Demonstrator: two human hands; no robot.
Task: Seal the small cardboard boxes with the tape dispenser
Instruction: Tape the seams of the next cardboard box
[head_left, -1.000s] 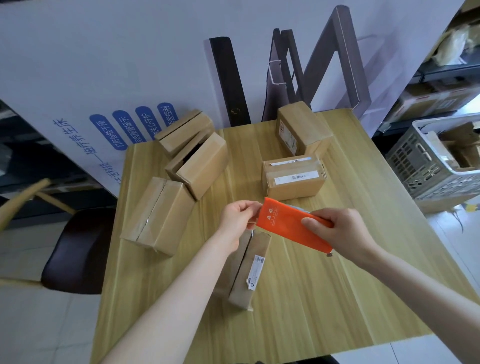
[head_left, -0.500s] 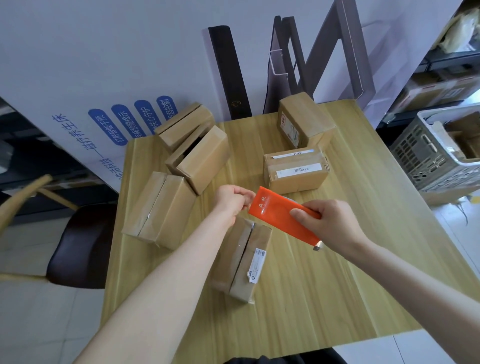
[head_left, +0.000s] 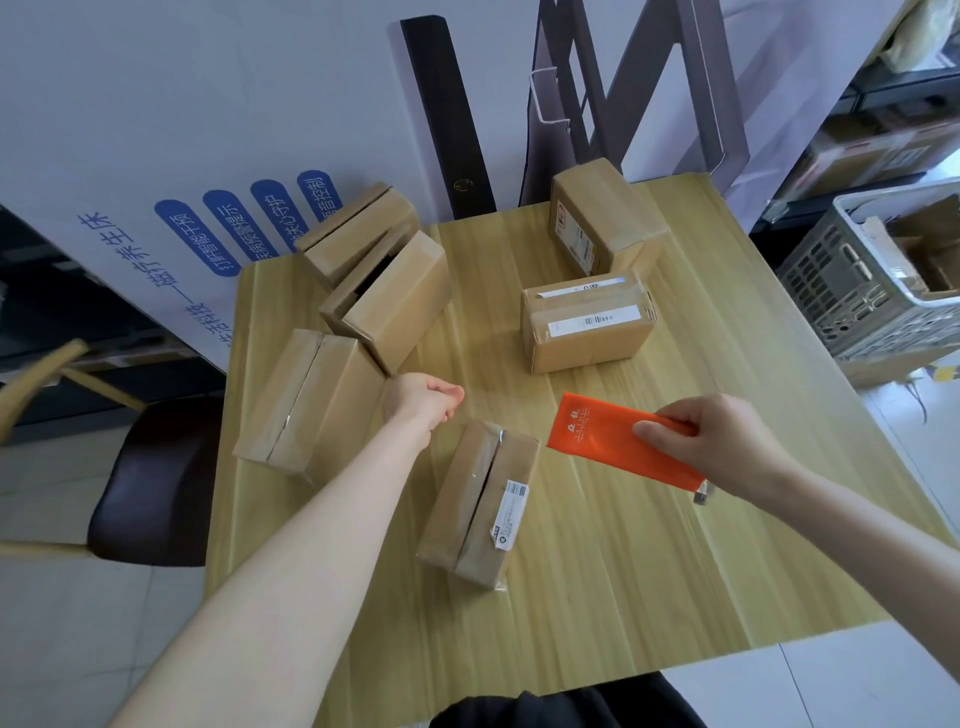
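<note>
While the near box (head_left: 460, 499) gapes: its seam looks unsealed, before you on the worktop (head_left: 623, 571).
Right hand (head_left: 727, 441): your grip curls round the orange tape dispenser (head_left: 597, 441), just right of it.
Left hand (head_left: 422, 402): fingers curled; holding tape or not, cannot tell.
Done: the left box (head_left: 311, 400) looks taped.
Remaining: the rear box (head_left: 400, 304) appears open.

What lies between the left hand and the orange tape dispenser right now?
In the head view, only bare table separates the left hand from the orange tape dispenser; the far end of the nearest box sits just below that gap.
</note>
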